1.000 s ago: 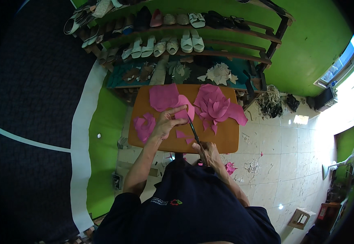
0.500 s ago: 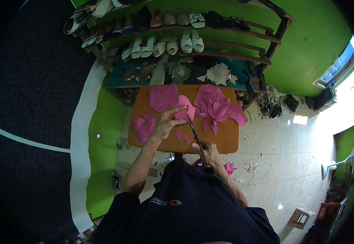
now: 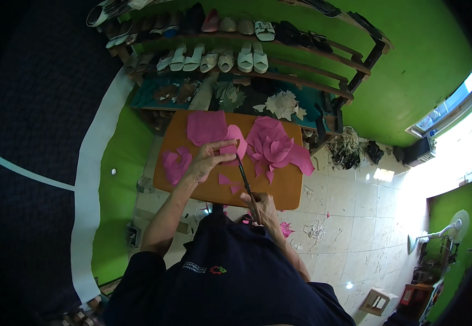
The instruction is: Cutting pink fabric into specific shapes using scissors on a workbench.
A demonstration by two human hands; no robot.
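My left hand (image 3: 210,159) is closed on a pink sheet piece (image 3: 236,135) with a rounded upper edge, pinching it between thumb and fingers. My right hand (image 3: 262,209) grips long dark scissors (image 3: 246,179) near the table's front edge. Their blades point up and left, with the tips at the pink piece beside my left fingertips. To the right lies a layered pink flower-like pile of cut petals (image 3: 273,145). A squarish pink sheet (image 3: 206,127) rests at the far left, and a curled pink cutting (image 3: 176,165) is nearer on that side. Small pink scraps (image 3: 225,179) lie between my hands.
The brown table (image 3: 282,192) stands before a wooden rack (image 3: 301,76) with rows of shoes and sandals. Cream petal-like pieces (image 3: 282,105) sit on its lowest shelf. Shreds heap (image 3: 346,149) on the tiled floor at right. A white fan (image 3: 453,225) and small wooden stool (image 3: 377,301) stand farther right.
The whole view has shifted, so the table and hands appear farther left. My left hand still pinches the pink piece, and the scissors stay at its edge.
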